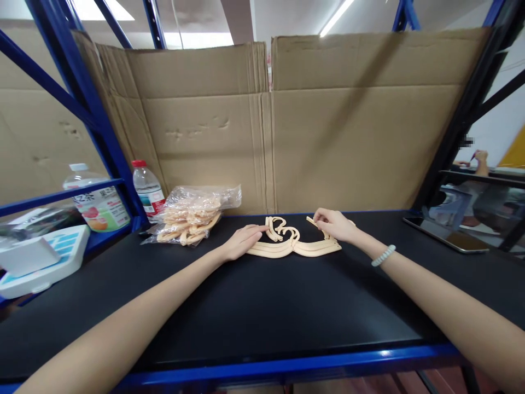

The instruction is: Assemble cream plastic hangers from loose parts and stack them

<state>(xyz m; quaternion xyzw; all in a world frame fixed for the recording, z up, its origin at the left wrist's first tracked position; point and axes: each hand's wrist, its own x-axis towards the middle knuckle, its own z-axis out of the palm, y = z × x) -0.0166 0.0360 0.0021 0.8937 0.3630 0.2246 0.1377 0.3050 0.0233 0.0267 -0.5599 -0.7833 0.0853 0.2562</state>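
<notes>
Cream-coloured curved moulding pieces (273,250) lie on the black tabletop, with two long wavy strips meeting in the middle. Above that joint sit scrolled pieces (292,234) and a short curved piece (271,230). My left hand (245,242) rests with fingers stretched out over the left end of the long strip, the fingertips close to the short curved piece. At the right end, my right hand (334,224) has its fingers pinched around a thin cream strip (310,220). Part of that strip, and of a piece beneath it, is hidden by the hand.
A clear plastic bag (192,216) of similar cream pieces stands at the back left, beside a red-capped bottle (147,189). A phone (447,235) lies at the right. Cardboard (348,137) walls the back. A white-and-blue device (45,257) sits left. Another person's hand (481,158) shows far right.
</notes>
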